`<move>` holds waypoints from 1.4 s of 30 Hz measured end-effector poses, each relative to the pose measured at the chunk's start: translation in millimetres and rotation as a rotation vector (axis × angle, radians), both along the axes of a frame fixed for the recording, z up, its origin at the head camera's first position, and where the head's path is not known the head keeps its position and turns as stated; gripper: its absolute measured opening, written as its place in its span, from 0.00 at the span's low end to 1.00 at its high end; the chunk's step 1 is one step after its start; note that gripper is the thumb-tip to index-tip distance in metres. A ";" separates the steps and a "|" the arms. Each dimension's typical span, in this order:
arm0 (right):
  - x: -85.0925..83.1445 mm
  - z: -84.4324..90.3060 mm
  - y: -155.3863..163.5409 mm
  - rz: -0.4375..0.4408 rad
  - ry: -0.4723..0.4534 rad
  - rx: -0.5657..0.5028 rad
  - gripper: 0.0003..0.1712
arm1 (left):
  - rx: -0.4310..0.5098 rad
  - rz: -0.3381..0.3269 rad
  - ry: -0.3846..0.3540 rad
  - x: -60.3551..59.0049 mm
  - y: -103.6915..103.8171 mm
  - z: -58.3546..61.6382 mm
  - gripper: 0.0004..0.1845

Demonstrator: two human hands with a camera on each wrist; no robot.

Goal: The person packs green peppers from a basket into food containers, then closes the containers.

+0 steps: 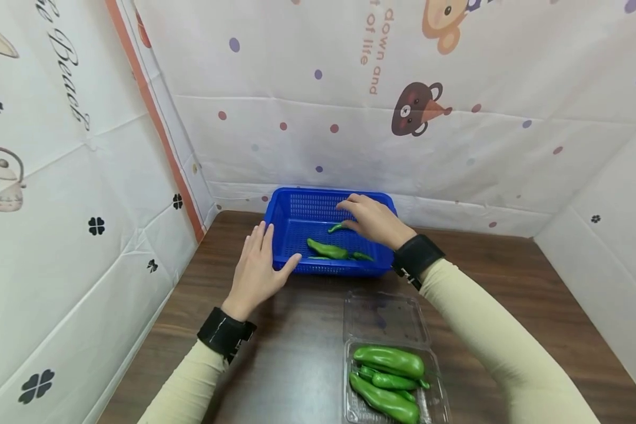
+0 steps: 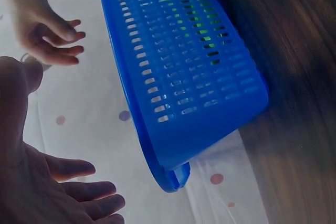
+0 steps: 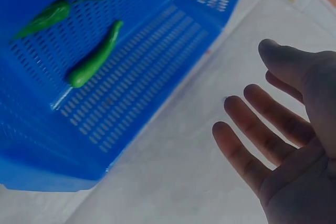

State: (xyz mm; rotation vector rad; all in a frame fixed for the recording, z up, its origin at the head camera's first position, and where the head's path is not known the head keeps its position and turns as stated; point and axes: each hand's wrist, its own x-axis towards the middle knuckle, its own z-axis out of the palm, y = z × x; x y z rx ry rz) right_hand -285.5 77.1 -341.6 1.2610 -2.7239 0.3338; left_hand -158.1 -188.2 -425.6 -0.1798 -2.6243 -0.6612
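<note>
A blue slotted basket (image 1: 297, 215) stands at the back of the brown table (image 1: 291, 353). Three green peppers lie in it: a larger one (image 1: 327, 249), a small one (image 1: 338, 227) and another (image 1: 361, 256). My left hand (image 1: 257, 265) lies flat beside the basket's front left corner, its thumb against the wall. Above the basket's right half my right hand (image 1: 371, 221) hovers with relaxed fingers and holds nothing. The right wrist view shows this right hand (image 3: 278, 145) empty, fingers spread, above the basket (image 3: 131, 93) and a small pepper (image 3: 94, 56). In the left wrist view the left hand (image 2: 58, 192) shows an open palm by the basket (image 2: 184, 77).
A clear plastic clamshell box (image 1: 384, 318) lies open at the table's front, its tray holding several green peppers (image 1: 389, 360). Patterned white sheets wall in the table at the back and on both sides.
</note>
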 end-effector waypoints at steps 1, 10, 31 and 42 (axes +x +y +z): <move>-4.0 -1.7 -1.3 -0.004 -0.010 0.008 0.24 | -0.002 0.004 -0.011 -0.3 -0.8 0.3 0.51; -35.9 -17.6 -12.8 -0.035 -0.082 0.077 0.23 | -0.009 0.011 -0.134 -5.4 -6.0 3.6 0.52; -96.5 -62.4 -24.0 -0.156 -0.257 0.235 0.25 | -0.040 0.039 -0.271 -14.3 -16.5 -10.2 0.50; -106.8 -73.9 -25.9 -0.181 -0.304 0.309 0.21 | -0.029 0.061 -0.284 -15.4 -16.1 -10.5 0.49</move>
